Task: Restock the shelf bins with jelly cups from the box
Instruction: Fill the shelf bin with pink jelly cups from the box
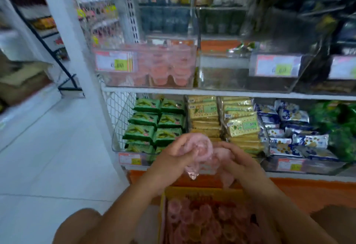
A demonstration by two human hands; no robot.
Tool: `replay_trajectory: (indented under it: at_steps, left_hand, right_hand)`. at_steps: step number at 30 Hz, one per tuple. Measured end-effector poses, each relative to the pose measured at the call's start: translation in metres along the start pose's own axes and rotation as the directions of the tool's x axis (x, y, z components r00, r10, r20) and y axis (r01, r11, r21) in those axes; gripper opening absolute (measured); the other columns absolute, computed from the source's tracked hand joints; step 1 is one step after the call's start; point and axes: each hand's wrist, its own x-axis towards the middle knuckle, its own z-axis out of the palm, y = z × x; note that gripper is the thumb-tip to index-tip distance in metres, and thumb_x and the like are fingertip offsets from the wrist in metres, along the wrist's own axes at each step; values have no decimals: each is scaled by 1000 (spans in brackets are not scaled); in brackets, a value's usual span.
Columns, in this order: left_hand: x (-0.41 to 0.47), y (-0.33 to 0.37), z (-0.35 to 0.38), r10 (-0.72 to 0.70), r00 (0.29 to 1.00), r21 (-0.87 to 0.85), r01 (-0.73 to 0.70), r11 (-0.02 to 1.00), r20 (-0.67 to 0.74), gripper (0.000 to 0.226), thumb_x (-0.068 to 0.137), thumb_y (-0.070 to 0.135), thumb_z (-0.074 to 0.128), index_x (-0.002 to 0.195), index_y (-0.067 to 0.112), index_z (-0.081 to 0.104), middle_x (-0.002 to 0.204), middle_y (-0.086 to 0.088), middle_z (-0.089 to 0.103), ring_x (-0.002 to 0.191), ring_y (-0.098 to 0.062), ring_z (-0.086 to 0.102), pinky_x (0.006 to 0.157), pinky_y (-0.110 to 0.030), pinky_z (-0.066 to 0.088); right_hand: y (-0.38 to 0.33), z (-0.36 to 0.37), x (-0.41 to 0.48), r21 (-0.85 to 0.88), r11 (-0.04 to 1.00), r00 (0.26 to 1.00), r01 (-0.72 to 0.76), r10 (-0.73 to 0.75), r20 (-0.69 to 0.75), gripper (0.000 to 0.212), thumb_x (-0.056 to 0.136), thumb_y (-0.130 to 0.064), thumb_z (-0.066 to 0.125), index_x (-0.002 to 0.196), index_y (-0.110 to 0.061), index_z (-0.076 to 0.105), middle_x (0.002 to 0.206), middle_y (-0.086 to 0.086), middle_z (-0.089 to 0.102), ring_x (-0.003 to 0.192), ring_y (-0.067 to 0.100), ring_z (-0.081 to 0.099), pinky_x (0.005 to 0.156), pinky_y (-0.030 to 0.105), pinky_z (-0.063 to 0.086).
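Observation:
An open yellow cardboard box (202, 191) sits low in front of me, filled with several pink jelly cups (204, 220). Above it, my left hand (173, 157) grips a bunch of pink jelly cups (200, 147), and my right hand (237, 159) holds more pink cups (227, 178) close beside it. The two hands nearly touch. Higher up on the shelf, a clear plastic bin (146, 66) is partly filled with pink jelly cups (169, 70) and carries a price label on its front.
To the right of the pink bin stand more clear bins (223, 74) with price labels. The lower shelf holds green snack packs (154, 124), yellow cracker packs (221, 120) and blue bags (292, 133). A white post (77, 60) and white floor (48, 147) lie left.

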Motion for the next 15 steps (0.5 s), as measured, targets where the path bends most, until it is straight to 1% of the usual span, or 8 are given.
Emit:
replay_trajectory:
  at_steps: [2, 3, 6, 7, 10, 12, 13, 15]
  left_hand:
    - [-5, 30, -10, 65, 996, 32, -64, 997, -55, 27, 93, 42, 58, 111, 61, 55, 120, 28, 59, 106, 4, 60, 93, -29, 50]
    - [-6, 44, -16, 101, 992, 41, -98, 994, -77, 27, 93, 40, 58, 112, 59, 56, 119, 26, 61, 105, 2, 61, 91, -27, 51]
    - [-14, 91, -36, 223, 968, 64, -217, 974, -113, 23, 93, 33, 59, 103, 54, 60, 103, 25, 69, 92, 4, 66, 67, -10, 49]
    - [-16, 106, -44, 249, 959, 81, -240, 967, -136, 24, 93, 33, 59, 102, 54, 61, 102, 25, 69, 90, 5, 66, 64, -8, 47]
    - [-16, 141, -72, 330, 920, 156, -302, 940, -211, 26, 93, 34, 58, 100, 58, 60, 104, 29, 68, 94, 7, 64, 68, -9, 45]
    - [-15, 157, -93, 368, 894, 217, -317, 923, -258, 29, 94, 28, 59, 97, 57, 59, 95, 32, 68, 81, 9, 65, 61, -6, 46]
    - [-13, 162, -106, 372, 882, 256, -303, 918, -288, 30, 94, 24, 59, 99, 54, 60, 94, 28, 69, 76, 4, 65, 59, -7, 46]
    - [-6, 167, -131, 386, 856, 357, -261, 897, -344, 30, 93, 18, 58, 105, 47, 60, 100, 21, 68, 82, -4, 65, 64, -16, 47]
  right_hand:
    - [-32, 3, 5, 39, 999, 999, 37, -37, 3, 24, 89, -34, 58, 111, -32, 68, 78, 23, 66, 65, 42, 61, 63, 46, 55]
    - [-48, 4, 8, 52, 996, 998, 66, -67, 4, 22, 88, -36, 59, 107, -35, 70, 78, 22, 67, 62, 36, 61, 63, 47, 55]
    - [-97, 11, 20, 50, 981, 982, 190, -189, -17, 18, 88, -33, 59, 101, -35, 72, 82, 24, 67, 65, 34, 61, 55, 41, 53]
    - [-112, 13, 26, 33, 974, 974, 223, -222, -37, 17, 90, -29, 60, 102, -32, 72, 80, 23, 68, 65, 35, 61, 52, 38, 52]
    - [-155, 17, 51, -45, 952, 949, 304, -307, -72, 14, 93, -22, 60, 101, -27, 70, 72, 13, 70, 62, 28, 63, 50, 34, 52]
    - [-187, 21, 71, -74, 935, 935, 346, -350, -61, 14, 93, -20, 60, 95, -28, 71, 70, 13, 68, 58, 25, 62, 49, 33, 51]
    - [-203, 23, 84, -99, 925, 926, 367, -373, -49, 17, 94, -19, 59, 92, -30, 71, 71, 15, 67, 57, 24, 62, 48, 32, 50]
    - [-236, 25, 115, -216, 885, 907, 412, -421, 2, 20, 96, -19, 56, 94, -32, 71, 74, 13, 67, 57, 21, 63, 48, 34, 51]
